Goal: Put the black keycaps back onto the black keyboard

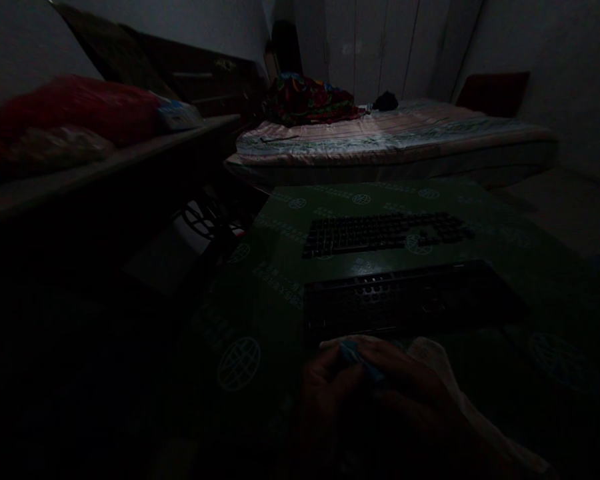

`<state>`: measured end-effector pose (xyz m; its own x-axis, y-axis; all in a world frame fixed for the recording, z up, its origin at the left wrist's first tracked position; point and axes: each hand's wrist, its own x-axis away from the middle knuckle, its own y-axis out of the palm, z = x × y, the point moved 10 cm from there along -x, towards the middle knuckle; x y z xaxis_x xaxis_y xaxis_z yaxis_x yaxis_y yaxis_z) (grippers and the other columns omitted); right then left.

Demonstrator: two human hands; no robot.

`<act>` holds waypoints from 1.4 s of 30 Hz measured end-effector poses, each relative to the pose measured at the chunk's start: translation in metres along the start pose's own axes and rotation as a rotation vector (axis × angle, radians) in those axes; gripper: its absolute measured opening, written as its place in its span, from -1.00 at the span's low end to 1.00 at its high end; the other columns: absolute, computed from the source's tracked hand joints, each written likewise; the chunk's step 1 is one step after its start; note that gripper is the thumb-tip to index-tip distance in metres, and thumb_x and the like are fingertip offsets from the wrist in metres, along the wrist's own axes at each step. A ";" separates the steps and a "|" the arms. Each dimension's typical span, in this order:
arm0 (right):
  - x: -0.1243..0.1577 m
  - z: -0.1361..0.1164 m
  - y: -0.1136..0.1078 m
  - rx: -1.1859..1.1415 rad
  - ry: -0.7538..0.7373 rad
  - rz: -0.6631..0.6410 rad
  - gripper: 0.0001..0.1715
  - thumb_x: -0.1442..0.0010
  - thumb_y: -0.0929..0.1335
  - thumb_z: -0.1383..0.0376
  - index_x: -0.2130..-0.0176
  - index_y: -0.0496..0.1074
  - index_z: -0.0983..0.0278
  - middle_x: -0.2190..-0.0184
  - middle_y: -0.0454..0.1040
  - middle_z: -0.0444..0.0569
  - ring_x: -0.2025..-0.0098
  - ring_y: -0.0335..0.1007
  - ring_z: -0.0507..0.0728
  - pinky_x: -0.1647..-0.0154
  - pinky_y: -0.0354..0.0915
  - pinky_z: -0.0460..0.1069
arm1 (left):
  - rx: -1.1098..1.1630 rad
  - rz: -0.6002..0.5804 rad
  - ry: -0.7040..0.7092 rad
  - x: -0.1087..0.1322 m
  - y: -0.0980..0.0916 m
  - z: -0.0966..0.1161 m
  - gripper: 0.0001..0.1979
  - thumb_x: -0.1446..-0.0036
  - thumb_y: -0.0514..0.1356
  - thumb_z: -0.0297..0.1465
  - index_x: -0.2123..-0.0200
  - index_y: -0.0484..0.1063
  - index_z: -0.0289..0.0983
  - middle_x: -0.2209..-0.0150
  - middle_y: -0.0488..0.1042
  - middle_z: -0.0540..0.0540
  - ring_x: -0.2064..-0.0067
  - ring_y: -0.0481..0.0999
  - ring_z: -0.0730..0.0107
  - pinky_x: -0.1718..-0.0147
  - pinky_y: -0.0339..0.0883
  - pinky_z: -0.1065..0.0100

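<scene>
The room is very dark. My left hand (325, 393) and my right hand (415, 397) are together at the bottom centre, both with curled fingers. A small blue object (361, 363) is pinched between them, with the left fingers closed on it. A white cloth (433, 353) lies under the right hand, which seems to grip it, and trails off to the right. Just beyond the hands a black keyboard body (405, 300) rests on a green printed mat (260, 267). Farther back on the mat sits a dark block of keys (385, 232).
A bed (395, 137) with a striped sheet and a heap of colourful cloth (307, 99) stands at the back. On the left a shelf (105, 167) carries a red bag (75, 107). A dark metal frame (200, 223) stands beside the mat.
</scene>
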<state>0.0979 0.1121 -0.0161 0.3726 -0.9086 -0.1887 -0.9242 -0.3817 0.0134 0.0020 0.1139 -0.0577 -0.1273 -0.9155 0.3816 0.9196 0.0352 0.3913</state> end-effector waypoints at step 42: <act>0.016 0.046 0.011 -0.976 0.376 0.334 -0.66 0.00 0.41 0.29 0.17 0.36 0.27 0.44 0.50 -0.03 0.57 0.40 0.01 0.54 0.32 -0.11 | -0.023 -0.143 -0.121 -0.007 0.032 -0.004 -0.64 0.16 0.30 -0.35 0.23 0.47 -0.38 0.61 0.44 -0.03 0.74 0.18 0.69 0.72 0.09 0.58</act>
<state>0.0897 0.1012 -0.0642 0.2715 -0.9213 0.2784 -0.5804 0.0740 0.8109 0.0338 0.1199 -0.0518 -0.3003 -0.8554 0.4221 0.8969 -0.1027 0.4300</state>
